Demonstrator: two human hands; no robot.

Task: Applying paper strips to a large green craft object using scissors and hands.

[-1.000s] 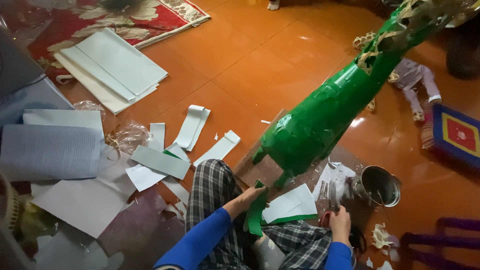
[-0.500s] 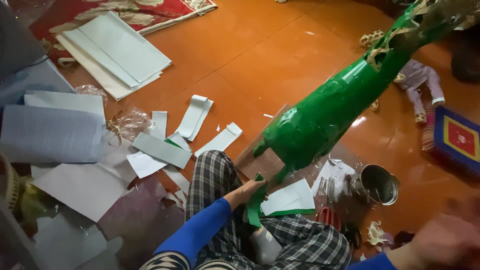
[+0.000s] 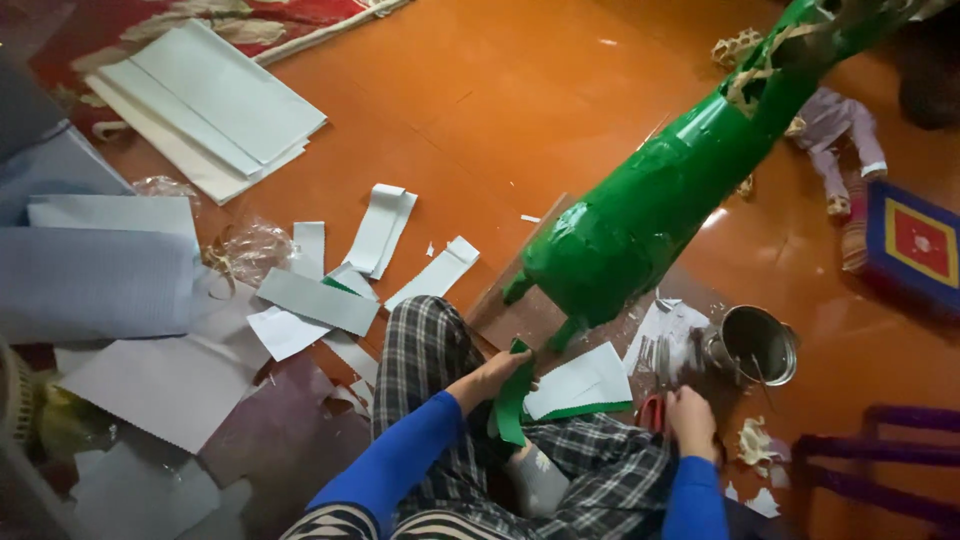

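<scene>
Left hand (image 3: pixel 497 375) pinches a green paper strip (image 3: pixel 512 405) over the checked-trouser lap, just below the big green figure (image 3: pixel 650 215) on the orange floor (image 3: pixel 480 110). Right hand (image 3: pixel 690 420) rests beside red scissors (image 3: pixel 650 410) near the metal tin (image 3: pixel 755 345); its fingers curl down, grip unclear.

Person seated on an orange floor (image 3: pixel 520 110), legs in checked trousers, blue sleeves. Left hand (image 3: pixel 503 372) grips a curved strip of green paper (image 3: pixel 512 400) that hangs down over the knee. Right hand (image 3: pixel 690 420) rests low beside a red-handled tool (image 3: pixel 652 412), partly hidden; grip unclear. A large green animal figure (image 3: pixel 650 215) stands tilted above a brown board (image 3: pixel 520 315), its feet near the left hand. A white sheet with a green edge (image 3: pixel 580 385) lies between the hands. A metal pot (image 3: pixel 755 345) sits just right of the figure. Cut white paper strips (image 3: pixel 385 230) lie scattered to the left.
</scene>
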